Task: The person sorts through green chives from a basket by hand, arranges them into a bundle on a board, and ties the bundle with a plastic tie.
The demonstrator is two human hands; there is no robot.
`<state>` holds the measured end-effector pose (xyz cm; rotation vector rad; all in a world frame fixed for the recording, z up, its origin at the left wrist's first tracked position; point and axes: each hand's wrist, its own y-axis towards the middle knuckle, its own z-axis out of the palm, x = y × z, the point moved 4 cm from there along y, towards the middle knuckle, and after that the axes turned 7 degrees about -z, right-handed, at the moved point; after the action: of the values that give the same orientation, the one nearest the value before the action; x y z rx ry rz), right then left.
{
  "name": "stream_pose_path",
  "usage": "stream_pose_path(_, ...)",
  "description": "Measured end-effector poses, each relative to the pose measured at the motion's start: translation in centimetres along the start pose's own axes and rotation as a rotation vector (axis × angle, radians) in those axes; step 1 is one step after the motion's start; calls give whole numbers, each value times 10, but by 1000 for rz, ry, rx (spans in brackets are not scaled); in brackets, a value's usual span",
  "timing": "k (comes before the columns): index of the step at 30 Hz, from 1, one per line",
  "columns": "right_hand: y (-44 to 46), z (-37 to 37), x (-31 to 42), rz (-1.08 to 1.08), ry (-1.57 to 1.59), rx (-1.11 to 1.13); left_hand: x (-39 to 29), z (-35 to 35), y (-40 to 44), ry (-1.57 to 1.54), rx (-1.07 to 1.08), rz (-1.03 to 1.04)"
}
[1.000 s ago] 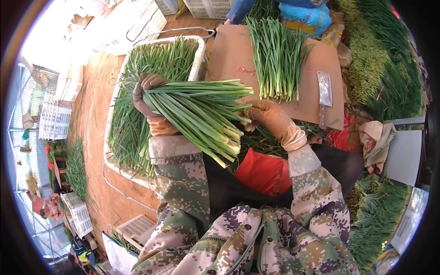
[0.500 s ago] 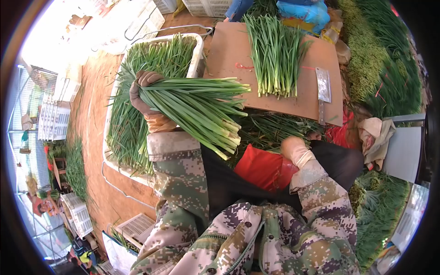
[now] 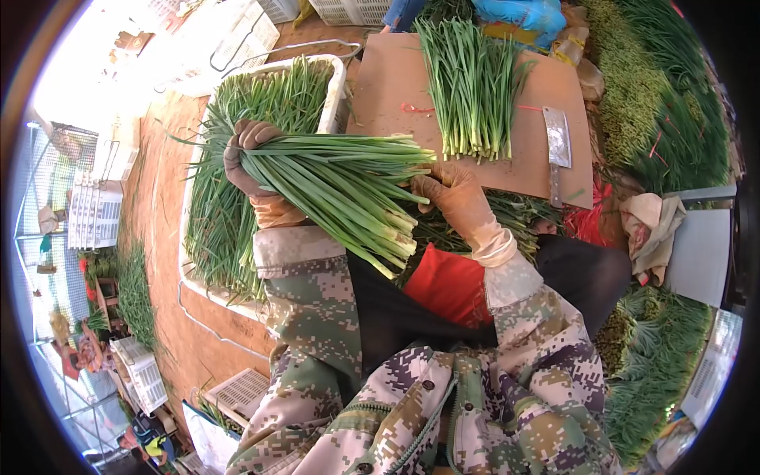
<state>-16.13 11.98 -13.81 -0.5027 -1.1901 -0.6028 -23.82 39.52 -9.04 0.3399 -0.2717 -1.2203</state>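
My left hand (image 3: 252, 162), in a brown glove, is wrapped round the leafy part of a bunch of garlic chives (image 3: 340, 178). The bunch lies sideways above my lap, its pale cut ends fanned out to the right. At those ends is my right hand (image 3: 451, 198), in a tan glove, its thumb and fingers curled together at the upper stem tips. Just which stems it pinches is partly hidden. Under my left hand stands a white crate (image 3: 336, 93) filled with more chives. A second chive bunch (image 3: 475, 95) rests on the brown board (image 3: 388, 87).
A cleaver (image 3: 556, 142) lies on the board's right side, near a red tie (image 3: 417, 109). Loose greens (image 3: 514, 212) lie below the board. Red cloth or plastic (image 3: 447, 285) covers part of my lap. Piles of chives (image 3: 673, 372) flank the right, with white crates (image 3: 95, 210) at left.
My right hand has risen from beside my knee, moving up and left to the stem ends. My left hand still holds the bunch in nearly the same place.
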Motion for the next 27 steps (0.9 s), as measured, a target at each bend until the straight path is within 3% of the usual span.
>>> stream_pose_path(8, -8, -22, -24, 121, -142, -68, 1, 0, 0, 62, 8, -1)
stream_pose_path(10, -14, -27, -32, 106, -62, -95, 2, 1, 0, 60, -109, 36)
stream_pose_path(12, -25, -45, -51, 47, -399, 20, -1, 1, -1, 41, -97, 34)
stream_pose_path(14, -44, -81, -112, -86, -1646, 418, -8, -3, -2, 22, -66, 73)
stream_pose_path(15, -49, -92, -107, -90, -1652, 411, -6, -1, -4, 16, -105, 100)
stream_pose_path(18, -70, -114, -84, 306, -1574, 425, -12, -4, -6, 35, -97, 110)
stream_pose_path(20, -52, -89, -32, -52, -1090, 89, -8, -6, -4, 47, -36, 69)
stream_pose_path(23, -24, -47, -9, -24, -115, 45, 3, -2, 3, -21, -22, 20)
stream_pose_path(26, -3, -14, -3, 73, -89, 165, 6, -3, 3, -12, -31, 16)
stream_pose_path(27, -4, 1, -4, 119, 97, 133, 7, -3, 2, 2, -33, 13)
